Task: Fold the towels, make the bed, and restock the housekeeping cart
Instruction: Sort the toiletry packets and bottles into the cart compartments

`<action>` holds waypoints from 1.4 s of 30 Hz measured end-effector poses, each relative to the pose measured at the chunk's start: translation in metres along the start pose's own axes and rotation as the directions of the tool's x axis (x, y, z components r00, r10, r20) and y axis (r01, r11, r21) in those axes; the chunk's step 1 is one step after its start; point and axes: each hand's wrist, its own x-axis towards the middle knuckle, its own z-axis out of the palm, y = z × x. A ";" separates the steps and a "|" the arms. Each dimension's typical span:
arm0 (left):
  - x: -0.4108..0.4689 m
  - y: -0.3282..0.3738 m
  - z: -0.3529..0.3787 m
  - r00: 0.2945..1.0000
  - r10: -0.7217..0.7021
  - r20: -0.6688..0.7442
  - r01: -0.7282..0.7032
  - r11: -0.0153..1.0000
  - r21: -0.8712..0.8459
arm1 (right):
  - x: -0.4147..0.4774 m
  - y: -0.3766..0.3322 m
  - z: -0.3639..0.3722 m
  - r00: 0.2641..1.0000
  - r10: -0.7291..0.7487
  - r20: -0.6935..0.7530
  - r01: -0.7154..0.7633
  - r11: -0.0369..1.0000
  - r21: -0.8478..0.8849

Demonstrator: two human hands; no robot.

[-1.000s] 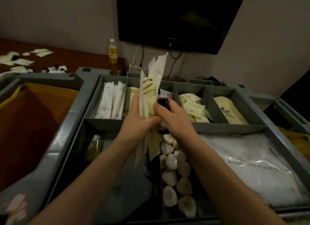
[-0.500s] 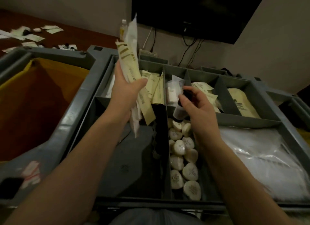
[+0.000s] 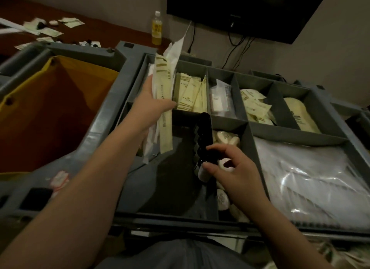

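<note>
left hand [image 3: 154, 106] grips long packets [image 3: 164, 100] over the cart tray's [image 3: 260, 126] back-left corner; right hand [image 3: 232, 170] pinches a small bottle [image 3: 202, 171] beside the dark-capped row [image 3: 203, 138].

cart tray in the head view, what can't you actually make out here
All in the head view:
Print on the cream sachets: too small and dim.
Back-left compartment: hidden behind the long packets the left hand grips.
Round soaps: mostly covered by the right hand pinching a small bottle.
Plastic-wrapped stack: contents lost in glare, cut off right.
</note>
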 end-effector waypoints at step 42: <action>-0.006 -0.003 0.020 0.977 -0.175 0.117 0.210 0.850 -0.483 | 0.106 -0.032 0.002 0.972 0.185 -0.143 -0.155 0.967 0.202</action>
